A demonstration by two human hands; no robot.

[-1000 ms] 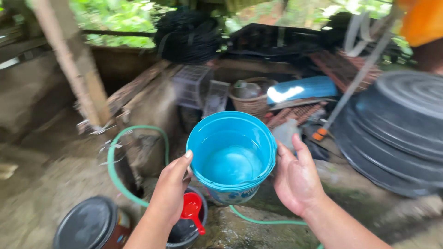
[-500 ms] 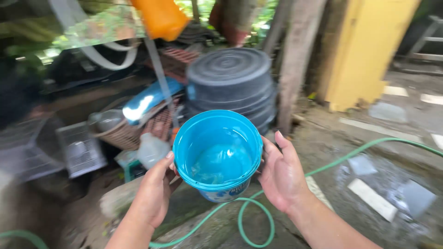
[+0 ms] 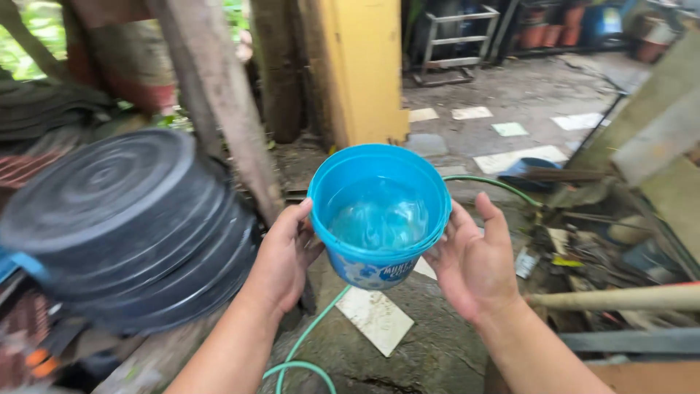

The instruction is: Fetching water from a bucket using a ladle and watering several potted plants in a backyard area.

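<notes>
Two hands point(image 3: 284, 259) around bucket point(image 3: 379, 211), basins point(image 3: 124, 226) beside.

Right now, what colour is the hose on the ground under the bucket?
Green. The hose shows best in the head view, curling below the blue bucket.

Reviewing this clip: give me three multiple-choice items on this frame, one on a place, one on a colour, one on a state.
1. Where is the stack of black tubs relative to the bucket?
A. On its left
B. On its right
C. Inside it

2. What colour is the hose on the ground?
A. Red
B. Green
C. Black

3. How is the bucket held?
A. By the left hand alone
B. It stands on the ground
C. Between both hands, with water inside

Answers: 1 A, the tubs fill the picture's left side. 2 B, it runs green under the bucket. 3 C, the right hand cups the other side and clear water shows within.
</notes>
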